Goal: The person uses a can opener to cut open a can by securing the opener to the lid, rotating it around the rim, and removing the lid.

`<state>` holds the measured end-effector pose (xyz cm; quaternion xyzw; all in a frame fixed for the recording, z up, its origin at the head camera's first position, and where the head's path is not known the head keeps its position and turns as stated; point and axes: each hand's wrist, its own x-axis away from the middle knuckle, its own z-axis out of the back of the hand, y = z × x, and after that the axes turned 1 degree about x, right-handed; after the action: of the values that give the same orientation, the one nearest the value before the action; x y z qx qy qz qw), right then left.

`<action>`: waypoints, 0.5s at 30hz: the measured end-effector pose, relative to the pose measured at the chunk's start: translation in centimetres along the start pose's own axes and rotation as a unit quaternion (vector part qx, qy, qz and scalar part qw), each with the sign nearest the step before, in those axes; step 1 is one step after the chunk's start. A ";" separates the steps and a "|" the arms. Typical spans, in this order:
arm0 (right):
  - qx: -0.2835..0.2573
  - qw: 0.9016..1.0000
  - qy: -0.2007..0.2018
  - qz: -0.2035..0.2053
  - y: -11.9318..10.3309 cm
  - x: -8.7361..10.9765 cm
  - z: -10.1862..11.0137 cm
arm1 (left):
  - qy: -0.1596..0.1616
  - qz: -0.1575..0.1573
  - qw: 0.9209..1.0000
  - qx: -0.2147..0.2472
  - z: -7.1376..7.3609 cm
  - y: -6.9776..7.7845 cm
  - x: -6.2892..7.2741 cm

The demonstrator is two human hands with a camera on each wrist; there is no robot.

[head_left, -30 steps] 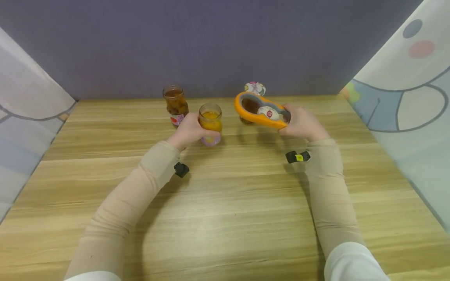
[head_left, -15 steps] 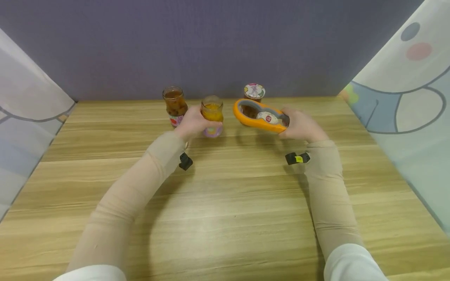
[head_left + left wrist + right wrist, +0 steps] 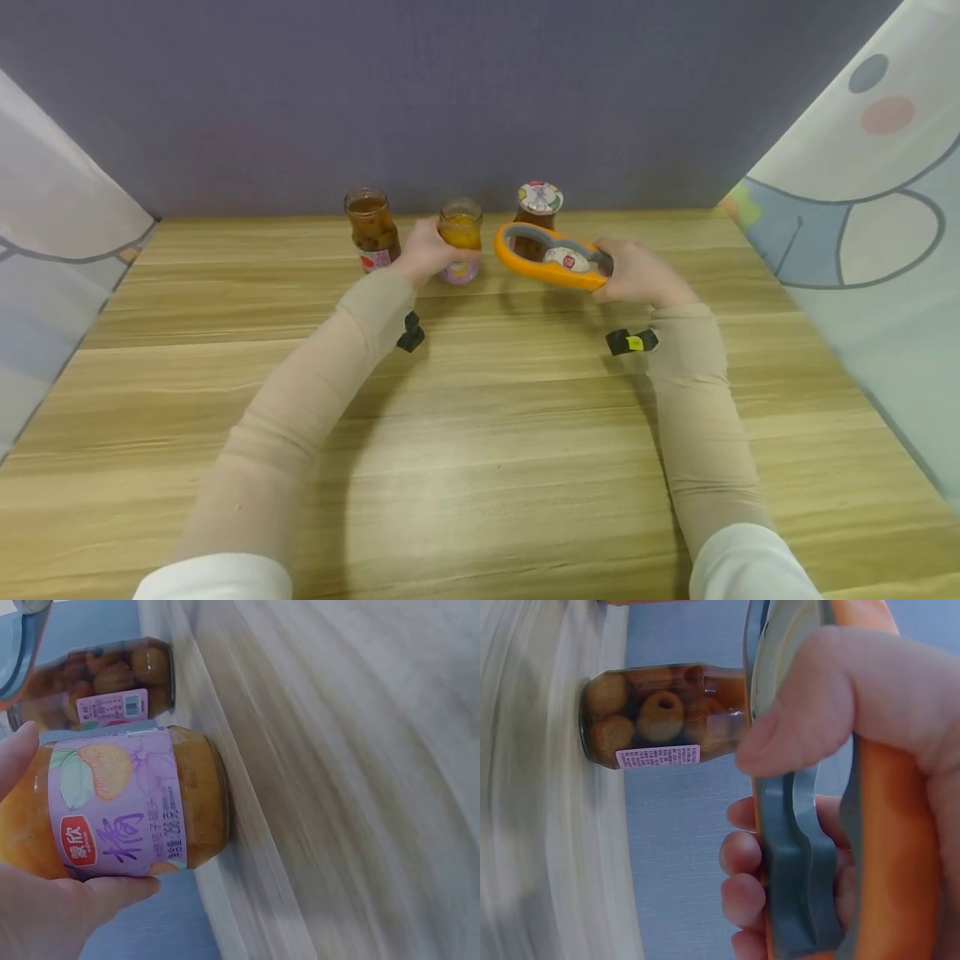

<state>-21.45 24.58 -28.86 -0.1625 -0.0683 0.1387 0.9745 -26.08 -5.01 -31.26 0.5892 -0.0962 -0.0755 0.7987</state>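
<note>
My left hand [image 3: 427,252] grips a glass jar of mandarin oranges [image 3: 124,802] with a purple label. It is upright and uncapped, its base at or very close to the tabletop; I cannot tell whether they touch. My right hand [image 3: 641,273] holds an orange-and-grey jar opener [image 3: 521,265] tilted above the table. A white printed lid [image 3: 567,259] sits inside the opener's loop. Just behind the opener stands a jar of brown fruit [image 3: 660,712], with a colourful lid [image 3: 541,198] on top. Another brown-fruit jar [image 3: 372,233], lidless, stands left of my left hand.
The wooden table [image 3: 480,467] stretches toward me in front of the jars. A dark grey-purple panel [image 3: 450,100] rises along its back edge. Cartoon-printed curtains [image 3: 840,225] close off both sides.
My left hand has carried the mandarin jar away from me and slightly right, lining it up between the two brown-fruit jars. The right hand and opener have barely moved.
</note>
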 end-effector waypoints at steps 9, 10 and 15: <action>-0.008 1.000 -0.012 -0.008 0.3 -0.2 -0.4 | 0.007 0.023 1.000 0.011 0.0 -0.5 -1.3; -0.007 1.000 -0.013 -0.009 0.3 -0.3 -0.4 | 0.007 0.022 1.000 0.009 0.0 -0.4 -1.4; 0.002 1.000 -0.017 -0.009 0.4 -0.5 -0.5 | 0.006 0.019 1.000 0.005 0.0 -0.2 -1.5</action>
<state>-21.93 24.60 -29.53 -0.1572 -0.0863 0.1328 0.9748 -27.56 -4.78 -31.58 0.5914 -0.1028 -0.0559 0.7978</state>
